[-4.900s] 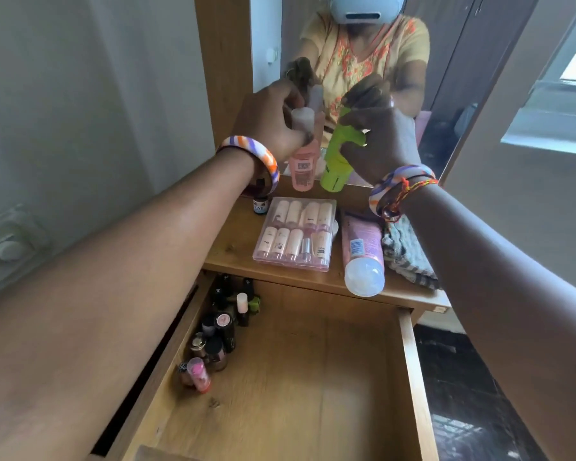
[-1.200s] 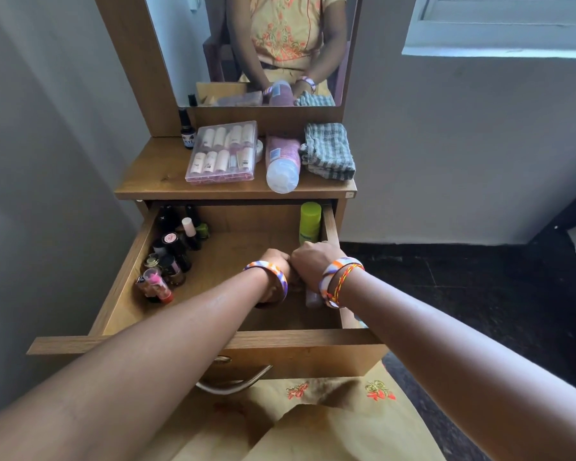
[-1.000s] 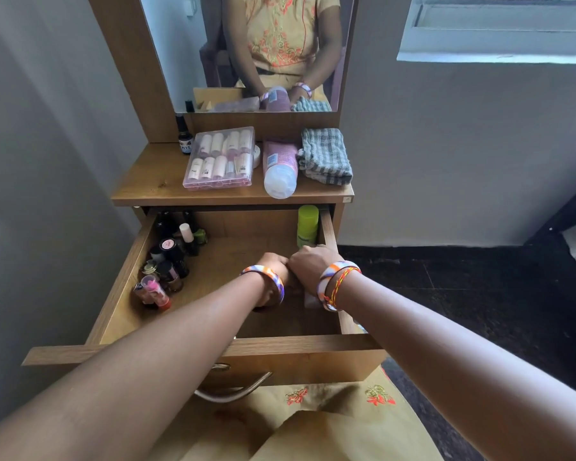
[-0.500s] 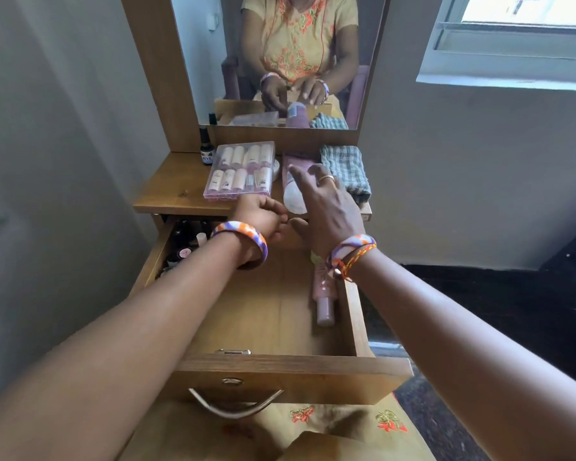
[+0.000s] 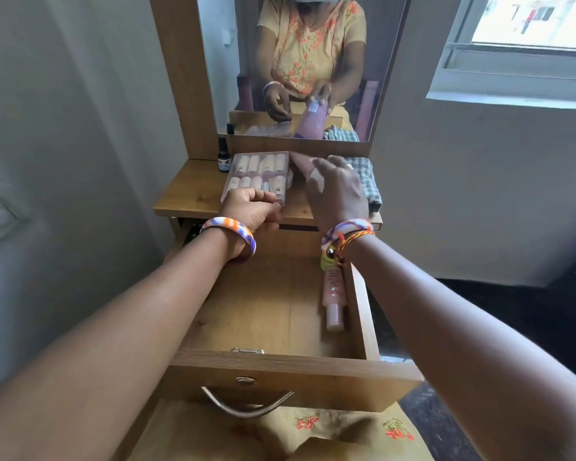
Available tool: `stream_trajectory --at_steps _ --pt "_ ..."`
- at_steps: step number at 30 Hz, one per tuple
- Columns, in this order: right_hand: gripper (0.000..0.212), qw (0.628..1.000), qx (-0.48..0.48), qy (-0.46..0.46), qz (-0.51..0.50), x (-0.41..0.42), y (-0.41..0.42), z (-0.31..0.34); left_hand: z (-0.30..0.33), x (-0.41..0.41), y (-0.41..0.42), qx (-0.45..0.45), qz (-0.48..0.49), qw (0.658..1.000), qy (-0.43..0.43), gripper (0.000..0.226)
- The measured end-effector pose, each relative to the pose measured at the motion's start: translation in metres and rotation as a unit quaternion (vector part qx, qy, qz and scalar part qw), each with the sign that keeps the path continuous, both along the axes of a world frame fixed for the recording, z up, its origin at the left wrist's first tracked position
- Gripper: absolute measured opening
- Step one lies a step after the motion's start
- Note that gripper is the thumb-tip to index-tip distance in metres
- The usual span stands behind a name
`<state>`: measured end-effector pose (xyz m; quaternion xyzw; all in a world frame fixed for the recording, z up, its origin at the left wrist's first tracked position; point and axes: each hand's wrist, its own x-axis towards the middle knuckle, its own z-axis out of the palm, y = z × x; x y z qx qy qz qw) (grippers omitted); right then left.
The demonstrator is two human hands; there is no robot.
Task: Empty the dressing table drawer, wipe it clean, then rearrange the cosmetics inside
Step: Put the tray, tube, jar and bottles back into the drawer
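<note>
The open wooden drawer (image 5: 263,304) holds a pink spray bottle (image 5: 333,294) lying along its right wall. A green bottle (image 5: 326,261) stands behind it, mostly hidden by my wrist. Small dark bottles (image 5: 193,229) peek out at the back left. On the dressing table top (image 5: 186,197), my right hand (image 5: 338,194) grips the large pink lotion bottle (image 5: 301,163), and the mirror shows it tilted up. My left hand (image 5: 251,207) is curled at the near edge of the clear case of small tubes (image 5: 256,174); I see nothing held in it.
A small dark bottle (image 5: 224,160) stands at the back left of the top. A folded checked cloth (image 5: 368,181) lies at the right. The mirror (image 5: 299,61) rises behind, a wall is close on the left, and a window (image 5: 526,24) is up to the right.
Both hands rose from the drawer, leaving the pink spray bottle by its right wall. My right hand reached the lotion bottle and closed round it. My left hand moved to the clear case.
</note>
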<state>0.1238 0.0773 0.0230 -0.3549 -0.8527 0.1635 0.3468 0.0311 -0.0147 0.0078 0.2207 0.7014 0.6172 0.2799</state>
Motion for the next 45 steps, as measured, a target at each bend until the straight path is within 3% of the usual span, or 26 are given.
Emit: stream_trajectory --at_steps 4,8,11,13,14,16,18,19,21,24,26,30,33,36,37,39,42,44,45 --pt "0.032 0.991 0.007 0.135 -0.022 0.014 0.001 0.020 0.006 0.001 -0.009 0.075 -0.040 0.989 -0.118 0.010" --pt "0.035 0.924 -0.092 0.368 0.054 0.021 0.008 0.034 0.005 -0.021 -0.028 0.074 -0.052 0.977 -0.195 0.056" --pt "0.018 0.876 -0.257 0.399 0.086 0.031 0.031 -0.005 0.002 -0.043 -0.049 0.028 -0.089 0.971 -0.219 0.081" --pt "0.041 0.841 -0.417 0.334 0.080 0.044 0.031 -0.033 -0.001 -0.053 -0.061 -0.028 -0.116 0.967 -0.226 0.088" --pt "0.052 0.853 -0.423 0.289 0.097 0.049 0.026 -0.038 -0.002 -0.054 -0.067 -0.061 -0.132 0.964 -0.222 0.087" --pt "0.038 0.857 -0.393 0.278 0.186 0.041 0.026 -0.038 -0.005 -0.053 -0.075 -0.111 -0.158 0.959 -0.208 0.083" --pt "0.020 0.835 -0.425 0.220 0.271 0.041 0.014 -0.029 -0.012 -0.050 -0.081 -0.148 -0.178 0.956 -0.181 0.084" --pt "0.016 0.816 -0.456 0.173 0.311 0.043 0.012 -0.032 -0.016 -0.048 -0.083 -0.158 -0.195 0.953 -0.169 0.068" --pt "0.013 0.777 -0.518 0.049 0.354 0.052 0.015 -0.039 -0.022 -0.042 -0.084 -0.187 -0.210 0.949 -0.144 0.015" --pt "0.027 0.754 -0.526 -0.204 0.336 0.058 0.014 -0.052 -0.039 -0.046 -0.080 -0.247 -0.243 0.931 -0.112 0.017" --pt "0.038 0.743 -0.483 -0.328 0.327 0.055 0.004 -0.051 -0.048 -0.045 -0.076 -0.297 -0.263 0.914 -0.083 0.027" --pt "0.047 0.746 -0.392 -0.449 0.298 0.044 -0.005 -0.064 -0.053 -0.028 -0.065 -0.395 -0.302 0.865 0.068 0.024" --pt "0.036 0.780 -0.368 -0.452 0.226 0.036 0.008 -0.096 -0.059 -0.021 -0.062 -0.421 -0.315 0.843 0.108 0.021" --pt "0.048 0.737 -0.353 -0.522 0.244 0.035 -0.025 -0.069 -0.066 -0.017 -0.062 -0.447 -0.341 0.814 0.146 0.027" --pt "0.050 0.746 -0.351 -0.507 0.252 0.037 -0.036 -0.059 -0.067 -0.015 -0.062 -0.449 -0.347 0.808 0.156 0.029" --pt "0.049 0.723 -0.310 -0.573 0.229 0.041 -0.041 -0.049 -0.069 -0.012 -0.061 -0.451 -0.354 0.801 0.171 0.029" --pt "0.043 0.724 -0.106 -0.652 0.201 0.052 -0.042 -0.041 -0.071 -0.007 -0.058 -0.454 -0.363 0.791 0.191 0.028" --pt "0.045 0.740 -0.041 -0.659 0.128 0.054 -0.045 -0.035 -0.072 -0.003 -0.056 -0.455 -0.369 0.786 0.199 0.028" --pt "0.059 0.747 -0.141 -0.631 0.155 0.061 -0.044 -0.026 -0.073 -0.001 -0.055 -0.455 -0.368 0.784 0.206 0.028"
